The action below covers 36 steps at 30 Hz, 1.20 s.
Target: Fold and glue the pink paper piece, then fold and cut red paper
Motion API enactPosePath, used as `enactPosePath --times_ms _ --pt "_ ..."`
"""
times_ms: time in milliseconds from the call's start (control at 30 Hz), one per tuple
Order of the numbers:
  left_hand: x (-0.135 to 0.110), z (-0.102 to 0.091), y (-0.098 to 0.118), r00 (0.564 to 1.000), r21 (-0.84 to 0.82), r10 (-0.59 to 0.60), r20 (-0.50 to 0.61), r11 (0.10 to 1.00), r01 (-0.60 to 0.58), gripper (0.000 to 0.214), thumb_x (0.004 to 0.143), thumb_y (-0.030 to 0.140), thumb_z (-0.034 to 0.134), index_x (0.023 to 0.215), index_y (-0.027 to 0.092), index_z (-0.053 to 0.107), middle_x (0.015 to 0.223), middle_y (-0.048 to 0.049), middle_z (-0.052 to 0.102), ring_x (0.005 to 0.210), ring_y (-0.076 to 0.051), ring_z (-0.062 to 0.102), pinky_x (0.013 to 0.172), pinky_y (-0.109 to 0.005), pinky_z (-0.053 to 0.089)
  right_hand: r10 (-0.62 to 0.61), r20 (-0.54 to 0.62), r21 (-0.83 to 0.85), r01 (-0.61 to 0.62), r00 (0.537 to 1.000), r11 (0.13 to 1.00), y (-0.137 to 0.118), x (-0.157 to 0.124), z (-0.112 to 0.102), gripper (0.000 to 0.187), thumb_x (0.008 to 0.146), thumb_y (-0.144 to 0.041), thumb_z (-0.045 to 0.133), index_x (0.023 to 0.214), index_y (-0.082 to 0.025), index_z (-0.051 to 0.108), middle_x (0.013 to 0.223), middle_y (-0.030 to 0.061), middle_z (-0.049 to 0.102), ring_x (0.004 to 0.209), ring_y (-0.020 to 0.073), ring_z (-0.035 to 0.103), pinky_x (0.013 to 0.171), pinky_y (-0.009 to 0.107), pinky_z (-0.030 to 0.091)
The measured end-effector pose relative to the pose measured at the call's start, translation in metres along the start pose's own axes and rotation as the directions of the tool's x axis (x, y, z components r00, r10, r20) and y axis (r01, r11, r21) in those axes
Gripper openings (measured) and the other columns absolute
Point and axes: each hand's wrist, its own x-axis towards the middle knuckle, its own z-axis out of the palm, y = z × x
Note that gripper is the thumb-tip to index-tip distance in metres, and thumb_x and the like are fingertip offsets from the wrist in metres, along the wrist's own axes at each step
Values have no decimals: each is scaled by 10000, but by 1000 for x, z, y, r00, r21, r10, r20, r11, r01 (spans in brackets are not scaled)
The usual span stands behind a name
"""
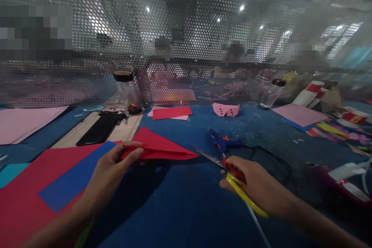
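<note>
My left hand pinches a folded piece of red paper between thumb and fingers, holding it above the blue tabletop. The paper narrows to a point on the right. Close to that point are the blades of a pair of scissors with red and yellow handles. My right hand is wrapped round those handles. Whether the blades touch the paper I cannot tell. Behind the scissors lies a blue glue gun with a dark cord. Under my left forearm are a blue paper strip and a large red sheet.
A black phone and keys lie left on a pale board. Two clear bottles stand before the perforated metal screen. A pink paper piece with black dots sits at the back. Paper scraps and a purple tool are right.
</note>
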Motion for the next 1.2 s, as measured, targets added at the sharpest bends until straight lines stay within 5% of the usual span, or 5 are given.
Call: enactPosePath --times_ms 133,333,533,800,1200 --pt "2 1 -2 999 -133 -2 33 991 6 390 756 499 819 1028 239 721 1077 -13 733 928 -216 711 844 -311 614 -309 297 657 41 903 753 7 1 5 418 966 -571 539 921 -158 579 630 -41 499 541 91 446 560 220 368" --pt "-3 3 9 1000 -254 -1 10 967 3 368 721 457 861 985 231 740 1100 -13 716 974 -219 693 836 -309 637 -435 334 905 -156 836 395 13 2 33 389 965 -482 502 857 -119 590 756 32 578 462 58 476 499 209 406" --pt "-3 4 14 1000 -326 -17 0 945 16 338 696 430 885 934 227 758 1077 -8 700 948 -207 693 831 -293 638 -491 475 868 -299 730 396 12 1 40 377 898 -453 564 884 -78 606 787 86 617 522 86 555 504 198 409" --pt "1 1 12 1000 -368 -6 -9 930 3 355 618 395 925 873 211 760 1063 -15 683 938 -205 651 798 -296 640 -582 496 866 -418 645 274 30 16 60 330 881 -425 535 936 -104 589 795 77 632 477 110 578 470 221 424" --pt "4 -5 21 998 -341 -51 -27 939 39 284 573 215 865 832 220 748 957 15 697 819 -152 645 721 -220 581 -586 453 877 -453 672 159 34 18 59 336 877 -395 512 930 -80 616 791 83 647 449 97 546 468 233 398"
